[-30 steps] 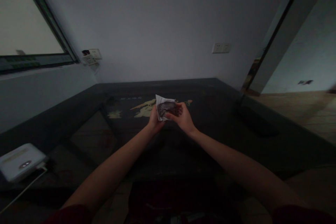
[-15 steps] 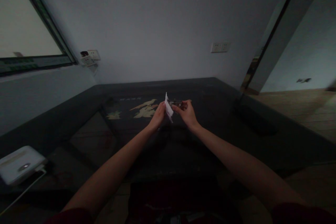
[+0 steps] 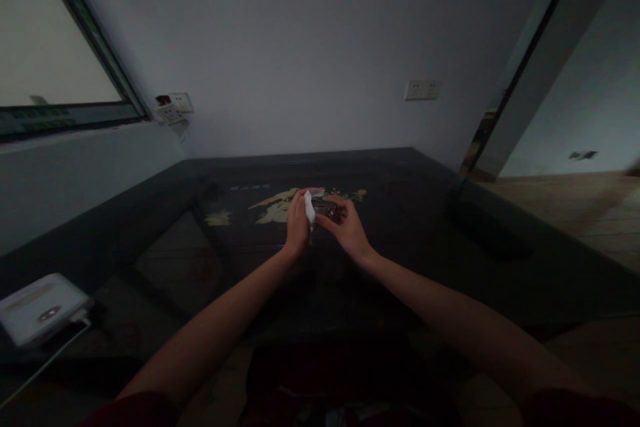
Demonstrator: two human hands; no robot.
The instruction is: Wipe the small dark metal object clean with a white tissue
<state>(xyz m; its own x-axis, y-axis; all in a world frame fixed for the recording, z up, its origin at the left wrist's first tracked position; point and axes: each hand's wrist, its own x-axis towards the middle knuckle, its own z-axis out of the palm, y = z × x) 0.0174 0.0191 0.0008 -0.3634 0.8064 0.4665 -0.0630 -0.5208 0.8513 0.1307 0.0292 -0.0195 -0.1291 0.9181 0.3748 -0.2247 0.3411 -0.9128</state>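
Over the middle of the dark table, my two hands are close together. In my left hand point(image 3: 297, 225) is a white paper tissue point(image 3: 311, 207), held between the palm side and the thing opposite. My right hand point(image 3: 351, 228) has its thumb and fingers closed round a small dark, glossy, see-through object point(image 3: 327, 209), whose kind I cannot make out in the dim light. Its left end meets the tissue. Part of it is hidden by my right fingers.
The glossy black table point(image 3: 400, 177) has a printed flower picture point(image 3: 274, 213) and stands against a wall with a socket point(image 3: 423, 89). A white box point(image 3: 43, 307) with a cable lies at the left. A dark flat shape point(image 3: 487, 230) shows at the right.
Both hands have shifted slightly left and the right one a little lower. The tissue, upright and apart before, now folds against the end of the dark glossy object, which shows more broadly.
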